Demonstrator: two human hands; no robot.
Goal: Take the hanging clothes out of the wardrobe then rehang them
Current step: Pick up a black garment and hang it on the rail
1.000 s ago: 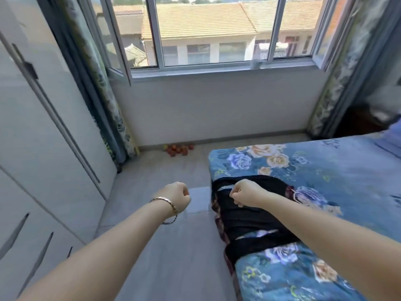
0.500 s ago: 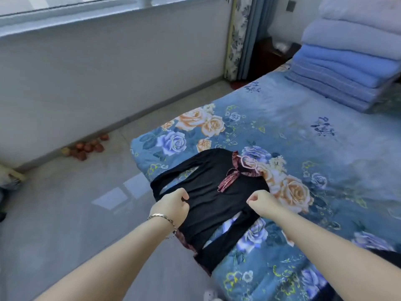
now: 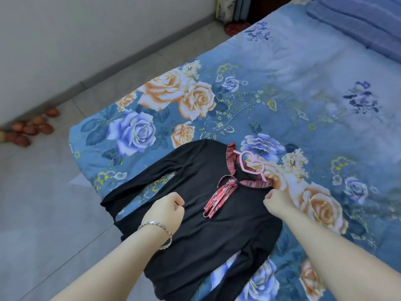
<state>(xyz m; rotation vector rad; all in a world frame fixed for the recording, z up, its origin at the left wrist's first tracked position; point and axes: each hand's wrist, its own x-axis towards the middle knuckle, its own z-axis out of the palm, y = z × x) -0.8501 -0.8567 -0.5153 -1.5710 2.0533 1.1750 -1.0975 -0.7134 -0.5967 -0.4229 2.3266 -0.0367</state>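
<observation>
Resting clenched on top [image 3: 206, 246]: left hand [image 3: 165, 210], right hand [image 3: 278, 202]; pinch cannot be told. If tugged, hanger [image 3: 249, 162] may be snagged in far collar [image 3: 256, 183].

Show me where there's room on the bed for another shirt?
The bedspread is bare from the pink hanger up to the folded blankets. The near corner is crowded: the black top lies there under the left hand and right hand.

Garment [image 3: 195, 235] on the bed's [image 3: 303, 105] near corner, hanger [image 3: 249, 162] at its 12 o'clock end, ribbon [image 3: 219, 197] just below, left hand [image 3: 166, 210] on the garment at the ribbon's 9 o'clock, right hand [image 3: 278, 202] at 3 o'clock, fruits [image 3: 28, 129] on the floor [image 3: 43, 203] at 10 o'clock, folded blankets [image 3: 358, 20] at 1 o'clock
</observation>
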